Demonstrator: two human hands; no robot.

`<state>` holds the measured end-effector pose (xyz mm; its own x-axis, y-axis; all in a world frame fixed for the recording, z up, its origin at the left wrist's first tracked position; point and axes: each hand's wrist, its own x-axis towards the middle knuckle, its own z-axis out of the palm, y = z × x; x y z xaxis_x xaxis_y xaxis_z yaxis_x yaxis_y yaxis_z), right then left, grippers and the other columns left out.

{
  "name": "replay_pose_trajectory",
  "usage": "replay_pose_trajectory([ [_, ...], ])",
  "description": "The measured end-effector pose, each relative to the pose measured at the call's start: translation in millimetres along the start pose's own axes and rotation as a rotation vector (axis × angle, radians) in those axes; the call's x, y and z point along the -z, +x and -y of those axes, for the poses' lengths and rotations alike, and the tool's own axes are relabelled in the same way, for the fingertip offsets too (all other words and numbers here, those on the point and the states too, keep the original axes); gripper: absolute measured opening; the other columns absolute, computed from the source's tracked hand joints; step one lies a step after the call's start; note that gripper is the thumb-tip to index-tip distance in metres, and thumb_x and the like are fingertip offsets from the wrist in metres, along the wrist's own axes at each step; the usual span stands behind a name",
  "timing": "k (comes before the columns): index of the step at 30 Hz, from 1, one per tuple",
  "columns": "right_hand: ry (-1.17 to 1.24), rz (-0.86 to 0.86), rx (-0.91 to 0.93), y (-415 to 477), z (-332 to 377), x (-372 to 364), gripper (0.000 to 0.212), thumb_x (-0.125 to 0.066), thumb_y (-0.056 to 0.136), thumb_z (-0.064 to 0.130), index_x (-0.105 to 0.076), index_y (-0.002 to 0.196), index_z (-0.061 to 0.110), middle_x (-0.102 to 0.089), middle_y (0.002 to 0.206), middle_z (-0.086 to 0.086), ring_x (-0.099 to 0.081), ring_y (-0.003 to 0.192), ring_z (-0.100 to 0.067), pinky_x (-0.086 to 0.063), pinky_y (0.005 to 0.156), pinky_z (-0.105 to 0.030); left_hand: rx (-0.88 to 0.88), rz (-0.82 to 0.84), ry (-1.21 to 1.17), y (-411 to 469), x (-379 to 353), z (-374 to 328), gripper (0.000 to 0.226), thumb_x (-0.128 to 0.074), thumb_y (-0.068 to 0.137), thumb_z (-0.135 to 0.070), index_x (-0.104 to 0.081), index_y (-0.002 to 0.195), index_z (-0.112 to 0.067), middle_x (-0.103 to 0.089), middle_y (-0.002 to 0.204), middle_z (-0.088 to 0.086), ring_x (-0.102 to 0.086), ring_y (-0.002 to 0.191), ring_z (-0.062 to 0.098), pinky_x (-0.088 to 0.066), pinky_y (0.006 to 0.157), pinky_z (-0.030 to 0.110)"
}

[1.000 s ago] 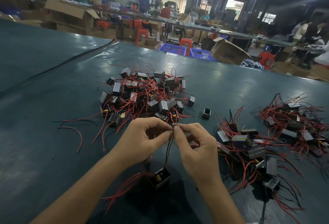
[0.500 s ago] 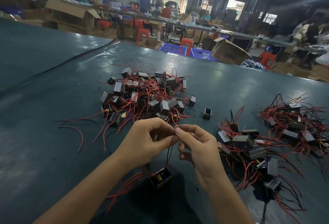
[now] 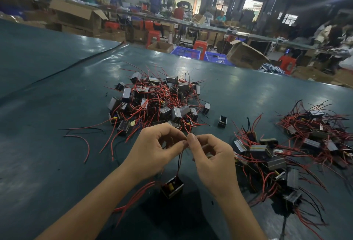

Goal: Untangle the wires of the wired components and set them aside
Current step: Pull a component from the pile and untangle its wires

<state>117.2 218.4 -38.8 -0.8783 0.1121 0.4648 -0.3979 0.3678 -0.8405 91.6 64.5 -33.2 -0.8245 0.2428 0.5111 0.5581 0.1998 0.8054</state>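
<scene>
Left grip (image 3: 152, 150) and right grip (image 3: 214, 160) pinch wires (image 3: 179, 160) above the component (image 3: 172, 187).

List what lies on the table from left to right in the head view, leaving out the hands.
Loose red wire → big tangled pile of components → lone black component → nearer right pile → farther right pile.

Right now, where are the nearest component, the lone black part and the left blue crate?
nearest component (image 3: 172, 186): head view, top.
lone black part (image 3: 222, 121): head view, middle.
left blue crate (image 3: 185, 52): head view, front wall.
</scene>
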Motion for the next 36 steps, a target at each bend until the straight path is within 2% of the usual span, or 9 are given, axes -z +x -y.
replay_pose_trajectory([
  [5,0.001,0.02,-0.021,-1,0,-2,0.022,-0.061,0.094,0.024,-0.066,0.072,0.023,-0.062,0.061,0.014,-0.056,0.054,-0.008,-0.045,0.051,-0.022,-0.09,0.034,0.079,1,2,2,0.012,-0.076,0.082,-0.009,-0.073,0.089,-0.017,-0.069,0.081,-0.003,-0.065,0.076,0.018,-0.054,0.068,0.033],
  [10,-0.014,0.089,-0.067,-3,-2,-3,0.022,-0.053,0.097,0.031,-0.059,0.076,0.025,-0.052,0.055,0.006,-0.044,0.048,-0.01,-0.04,0.047,-0.039,-0.158,0.07,0.138,2,4,5,0.011,-0.073,0.084,-0.01,-0.071,0.091,-0.019,-0.065,0.082,-0.009,-0.06,0.074,0.012,-0.049,0.067,0.018],
  [15,-0.139,0.105,0.008,-5,-5,-4,0.026,-0.043,0.094,0.046,-0.054,0.082,0.026,-0.049,0.056,0.008,-0.038,0.045,-0.007,-0.031,0.044,-0.03,-0.152,0.09,0.166,1,3,9,0.01,-0.069,0.088,-0.012,-0.068,0.095,-0.02,-0.064,0.084,-0.016,-0.06,0.073,0.003,-0.043,0.065,0.008],
  [20,-0.213,0.12,-0.018,-5,-3,-5,0.027,-0.045,0.098,0.04,-0.058,0.085,0.019,-0.049,0.055,0.009,-0.041,0.047,-0.008,-0.034,0.047,-0.033,-0.148,0.133,0.197,0,3,10,0.009,-0.064,0.09,-0.014,-0.067,0.098,-0.017,-0.067,0.084,-0.015,-0.062,0.073,0.007,-0.051,0.066,0.021],
  [24,0.046,0.125,-0.355,1,4,-3,0.029,-0.056,0.097,0.02,-0.057,0.07,0.01,-0.044,0.055,0.001,-0.039,0.049,-0.014,-0.036,0.05,-0.032,-0.209,0.141,0.357,-1,4,8,0.012,-0.063,0.088,-0.02,-0.069,0.095,-0.013,-0.068,0.083,-0.012,-0.055,0.072,-0.003,-0.041,0.07,0.009],
  [27,0.206,0.179,-0.647,4,8,1,0.028,-0.056,0.096,0.019,-0.055,0.069,0.012,-0.041,0.05,0.004,-0.034,0.04,-0.01,-0.033,0.042,-0.022,-0.278,0.151,0.501,-3,4,6,0.012,-0.065,0.087,-0.021,-0.071,0.093,-0.012,-0.071,0.087,-0.009,-0.05,0.074,0.0,-0.037,0.071,0.014],
  [30,0.274,0.218,-0.768,3,7,2,0.027,-0.052,0.095,0.02,-0.049,0.068,0.018,-0.037,0.051,0.006,-0.028,0.04,-0.009,-0.026,0.043,-0.02,-0.322,0.174,0.568,-4,1,5,0.012,-0.064,0.086,-0.022,-0.071,0.092,-0.013,-0.072,0.086,-0.008,-0.049,0.07,0.006,-0.039,0.067,0.018],
  [32,0.268,0.222,-0.746,3,7,1,0.028,-0.05,0.095,0.021,-0.048,0.067,0.018,-0.038,0.054,0.004,-0.03,0.042,-0.011,-0.026,0.045,-0.022,-0.271,0.173,0.519,-4,0,5,0.014,-0.063,0.087,-0.024,-0.071,0.093,-0.013,-0.072,0.086,-0.008,-0.053,0.074,0.007,-0.041,0.067,0.021],
  [36,0.138,0.123,-0.484,2,3,-2,0.027,-0.06,0.095,0.025,-0.059,0.072,0.011,-0.046,0.055,0.0,-0.04,0.051,-0.018,-0.036,0.05,-0.032,-0.168,0.135,0.375,-2,4,9,0.01,-0.066,0.09,-0.018,-0.07,0.096,-0.013,-0.07,0.082,-0.008,-0.062,0.069,0.008,-0.05,0.066,0.028],
])
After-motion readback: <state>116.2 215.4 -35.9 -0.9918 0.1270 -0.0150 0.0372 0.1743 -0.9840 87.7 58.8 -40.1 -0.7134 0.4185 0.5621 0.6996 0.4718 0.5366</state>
